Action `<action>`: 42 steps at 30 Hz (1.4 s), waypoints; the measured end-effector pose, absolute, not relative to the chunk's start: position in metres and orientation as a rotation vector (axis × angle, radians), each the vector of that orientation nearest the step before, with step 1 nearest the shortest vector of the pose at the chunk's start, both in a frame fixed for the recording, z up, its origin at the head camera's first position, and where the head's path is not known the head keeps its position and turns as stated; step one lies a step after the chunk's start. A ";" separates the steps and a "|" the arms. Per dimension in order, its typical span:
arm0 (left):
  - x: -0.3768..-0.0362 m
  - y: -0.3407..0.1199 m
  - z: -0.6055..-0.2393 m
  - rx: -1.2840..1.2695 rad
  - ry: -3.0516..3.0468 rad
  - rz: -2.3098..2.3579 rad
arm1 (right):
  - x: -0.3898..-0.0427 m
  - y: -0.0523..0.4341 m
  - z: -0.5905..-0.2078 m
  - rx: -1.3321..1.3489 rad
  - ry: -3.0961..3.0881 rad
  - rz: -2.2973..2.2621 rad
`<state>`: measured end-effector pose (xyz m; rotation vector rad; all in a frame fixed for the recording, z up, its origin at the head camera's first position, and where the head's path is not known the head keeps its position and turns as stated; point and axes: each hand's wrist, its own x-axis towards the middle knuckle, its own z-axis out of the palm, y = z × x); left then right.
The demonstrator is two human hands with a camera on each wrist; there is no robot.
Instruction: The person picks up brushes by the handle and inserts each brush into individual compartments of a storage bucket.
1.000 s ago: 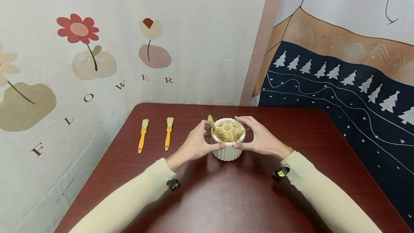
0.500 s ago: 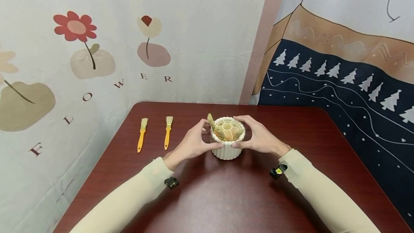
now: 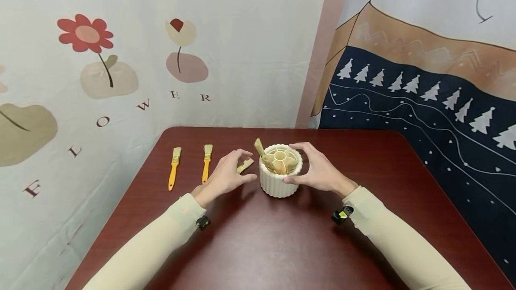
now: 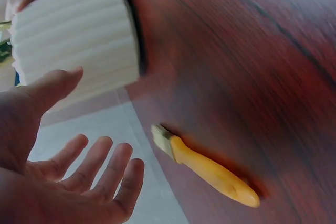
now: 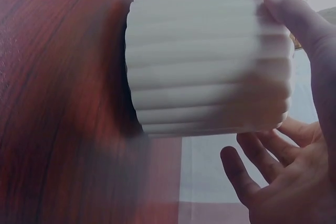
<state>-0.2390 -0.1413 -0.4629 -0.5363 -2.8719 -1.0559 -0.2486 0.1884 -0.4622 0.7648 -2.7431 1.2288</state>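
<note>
Holding the white ribbed brush holder near the middle of the table, the right hand has its thumb curled on the rim and its fingers wrapped round the far side. The left hand hangs just beside the holder, apart from it, fingers spread and relaxed, gripping nothing. Several brushes already stand bristles-up in the holder's compartments. Two orange-handled brushes lie flat on the table, well to the left, so judging by this, the sorting looks partly done with those two left.
</note>
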 end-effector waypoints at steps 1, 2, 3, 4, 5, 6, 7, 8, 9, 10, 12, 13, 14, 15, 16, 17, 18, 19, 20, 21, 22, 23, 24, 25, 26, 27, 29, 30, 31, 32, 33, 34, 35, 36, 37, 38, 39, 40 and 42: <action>-0.241 -0.143 -0.465 -0.526 -2.879 -1.025 | -0.248 0.188 -0.462 0.759 -2.741 1.229; -0.243 -0.145 -0.466 -0.523 -2.884 -1.003 | -0.248 0.187 -0.462 0.754 -2.736 1.232; -0.245 -0.147 -0.467 -0.520 -2.888 -0.986 | -0.247 0.186 -0.462 0.748 -2.733 1.232; -0.247 -0.149 -0.468 -0.519 -2.890 -0.977 | -0.247 0.185 -0.462 0.743 -2.729 1.233; -0.248 -0.151 -0.470 -0.517 -2.892 -0.974 | -0.247 0.185 -0.462 0.737 -2.727 1.237; -0.250 -0.153 -0.471 -0.519 -2.893 -0.967 | -0.246 0.184 -0.462 0.732 -2.725 1.240; -0.251 -0.155 -0.473 -0.520 -2.893 -0.960 | -0.246 0.184 -0.463 0.726 -2.725 1.241; -0.253 -0.158 -0.474 -0.517 -2.894 -0.952 | -0.245 0.183 -0.463 0.719 -2.725 1.243; -0.254 -0.160 -0.476 -0.507 -2.899 -0.938 | -0.245 0.183 -0.463 0.710 -2.727 1.240; -0.256 -0.161 -0.478 -0.496 -2.906 -0.922 | -0.245 0.182 -0.464 0.704 -2.727 1.243; -0.259 -0.164 -0.482 -0.471 -2.921 -0.887 | -0.244 0.181 -0.466 0.689 -2.725 1.241; -0.260 -0.165 -0.483 -0.460 -2.927 -0.873 | -0.243 0.180 -0.466 0.680 -2.725 1.236; -0.261 -0.165 -0.485 -0.449 -2.936 -0.861 | -0.242 0.179 -0.466 0.673 -2.725 1.231; -0.263 -0.165 -0.486 -0.438 -2.945 -0.845 | -0.242 0.178 -0.466 0.666 -2.726 1.225; -0.264 -0.165 -0.487 -0.428 -2.950 -0.834 | -0.241 0.177 -0.467 0.660 -2.727 1.222; -0.265 -0.165 -0.487 -0.422 -2.955 -0.826 | -0.240 0.176 -0.467 0.654 -2.728 1.216; -0.265 -0.165 -0.488 -0.418 -2.960 -0.819 | -0.239 0.176 -0.467 0.645 -2.732 1.211; -0.266 -0.165 -0.489 -0.414 -2.967 -0.810 | -0.237 0.175 -0.467 0.635 -2.737 1.206; -0.267 -0.164 -0.489 -0.409 -2.974 -0.806 | -0.236 0.174 -0.467 0.625 -2.740 1.199; -0.267 -0.164 -0.489 -0.405 -2.980 -0.805 | -0.235 0.173 -0.467 0.616 -2.742 1.195; -0.268 -0.163 -0.489 -0.401 -2.986 -0.806 | -0.234 0.173 -0.467 0.608 -2.742 1.188; -0.268 -0.163 -0.490 -0.399 -2.990 -0.803 | -0.233 0.172 -0.466 0.600 -2.741 1.186; -0.269 -0.162 -0.490 -0.394 -2.993 -0.800 | -0.232 0.171 -0.465 0.590 -2.739 1.184; -0.269 -0.162 -0.489 -0.390 -2.993 -0.797 | -0.231 0.170 -0.465 0.582 -2.736 1.181; -0.269 -0.161 -0.489 -0.387 -2.992 -0.795 | -0.230 0.169 -0.464 0.574 -2.733 1.177; -0.270 -0.161 -0.489 -0.380 -2.991 -0.793 | -0.229 0.169 -0.463 0.564 -2.730 1.175; -0.271 -0.160 -0.490 -0.372 -2.987 -0.786 | -0.227 0.166 -0.462 0.538 -2.726 1.165; -0.271 -0.159 -0.490 -0.367 -2.986 -0.788 | -0.226 0.165 -0.462 0.521 -2.724 1.158; -0.271 -0.159 -0.491 -0.365 -2.981 -0.790 | -0.225 0.164 -0.462 0.503 -2.725 1.148; -0.271 -0.159 -0.491 -0.355 -2.978 -0.802 | -0.224 0.162 -0.463 0.484 -2.725 1.135; -0.272 -0.159 -0.491 -0.343 -2.974 -0.813 | -0.223 0.161 -0.463 0.463 -2.726 1.124; -0.271 -0.159 -0.491 -0.334 -2.967 -0.823 | -0.222 0.159 -0.464 0.443 -2.726 1.111; -0.271 -0.159 -0.491 -0.321 -2.958 -0.834 | -0.220 0.157 -0.464 0.424 -2.726 1.100; -0.271 -0.159 -0.491 -0.306 -2.948 -0.847 | -0.219 0.154 -0.464 0.404 -2.727 1.087; -0.271 -0.159 -0.490 -0.296 -2.934 -0.856 | -0.217 0.152 -0.464 0.386 -2.727 1.073; -0.270 -0.159 -0.489 -0.285 -2.920 -0.867 | -0.215 0.150 -0.464 0.368 -2.727 1.059; -0.270 -0.158 -0.489 -0.282 -2.907 -0.867 | -0.213 0.148 -0.464 0.349 -2.726 1.049; -0.269 -0.158 -0.488 -0.283 -2.892 -0.871 | -0.211 0.146 -0.464 0.333 -2.724 1.039; -0.268 -0.157 -0.486 -0.284 -2.863 -0.886 | -0.208 0.142 -0.464 0.297 -2.719 1.028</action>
